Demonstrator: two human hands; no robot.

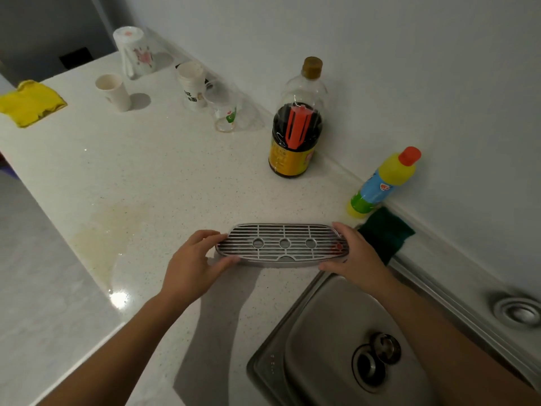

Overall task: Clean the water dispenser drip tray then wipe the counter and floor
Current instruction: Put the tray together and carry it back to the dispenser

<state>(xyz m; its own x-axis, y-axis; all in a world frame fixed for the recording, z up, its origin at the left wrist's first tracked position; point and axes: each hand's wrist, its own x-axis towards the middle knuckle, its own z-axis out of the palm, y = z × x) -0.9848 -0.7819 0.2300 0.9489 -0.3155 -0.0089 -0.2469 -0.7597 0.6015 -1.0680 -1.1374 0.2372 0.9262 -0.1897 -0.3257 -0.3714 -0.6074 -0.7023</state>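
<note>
A grey slatted drip tray (pixel 282 244) with three round holes lies flat near the corner of the steel sink (pixel 330 341) on the white counter (pixel 164 171). My left hand (pixel 194 263) grips its left end, thumb at the front edge and fingers at the back. My right hand (pixel 355 256) holds its right end the same way. A yellowish wet stain (pixel 102 238) spreads on the counter to the left. A green scouring sponge (pixel 386 234) lies right behind the tray's right end. A yellow cloth (pixel 30 102) sits at the counter's far left.
A dark sauce bottle (pixel 295 133) and a yellow detergent bottle (pixel 383 183) stand by the wall. Paper cups (pixel 114 92), a printed cup (pixel 191 85), an upturned glass (pixel 224 112) and a tissue roll (pixel 134 51) stand farther back. The floor (pixel 35 273) lies left of the counter edge.
</note>
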